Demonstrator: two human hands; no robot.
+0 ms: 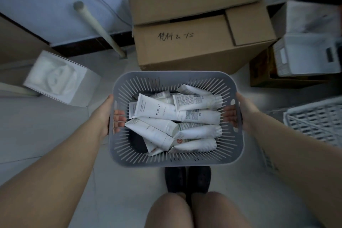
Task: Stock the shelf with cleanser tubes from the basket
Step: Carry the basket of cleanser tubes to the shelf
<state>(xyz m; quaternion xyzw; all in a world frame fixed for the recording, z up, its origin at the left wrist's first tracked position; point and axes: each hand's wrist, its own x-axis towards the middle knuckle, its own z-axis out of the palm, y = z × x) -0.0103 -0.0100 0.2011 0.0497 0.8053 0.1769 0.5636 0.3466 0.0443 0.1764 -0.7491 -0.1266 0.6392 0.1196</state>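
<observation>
Two hands, left hand [106, 114], right hand [241, 112], gripping basket [175, 160] sides

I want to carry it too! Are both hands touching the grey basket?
Touching. The head view shows the left hand and right hand gripping the basket sides, fingers curled through its handle slots.

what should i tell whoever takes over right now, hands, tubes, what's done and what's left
Left hand: grips the basket's left handle, fingers through the slot.
Right hand: grips the right handle the same way.
Basket: grey, slotted, held up over the floor in front of the knees, level.
Tubes: a loose pile of white ones lying in the basket, several marked FLORAL. None in a hand.
Shelf: not in view. A cardboard box stands just beyond the basket.
Done: basket picked up.
Left: carry it to the shelf, then place every tube.
</observation>
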